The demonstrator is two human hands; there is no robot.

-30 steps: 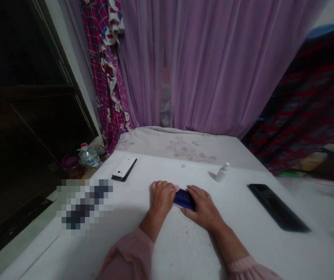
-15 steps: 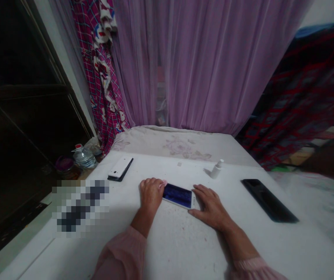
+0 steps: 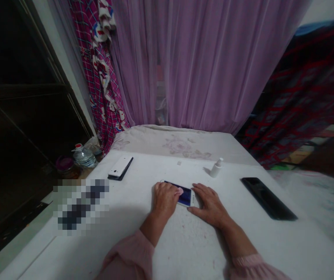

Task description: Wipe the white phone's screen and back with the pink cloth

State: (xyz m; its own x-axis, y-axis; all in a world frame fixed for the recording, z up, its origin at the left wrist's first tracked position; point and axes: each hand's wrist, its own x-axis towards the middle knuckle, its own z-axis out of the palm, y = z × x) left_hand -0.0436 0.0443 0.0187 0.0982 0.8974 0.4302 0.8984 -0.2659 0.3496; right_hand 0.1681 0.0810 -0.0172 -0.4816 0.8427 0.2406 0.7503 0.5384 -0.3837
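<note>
On the white table (image 3: 243,241), a smartphone (image 3: 187,197), light, stiff, slippery, best held by its edges; left hand (image 3: 165,200) curled on a pink cloth (image 3: 180,191) over the screen (image 3: 187,197), right hand (image 3: 209,203) open at its edge.

Dim, soft light falls across a white surface (image 3: 243,249), while a purple curtain (image 3: 202,66) glows faintly behind it and a dark cabinet (image 3: 18,116) at left sinks into near-black shadow. A small bottle (image 3: 216,168) throws a short shadow leftward, and a broad shadow darkens the surface beside the left forearm (image 3: 152,229). Wide-angle distortion bends the frame's edges, and a coarse pixelated patch (image 3: 81,206) blurs one spot.
</note>
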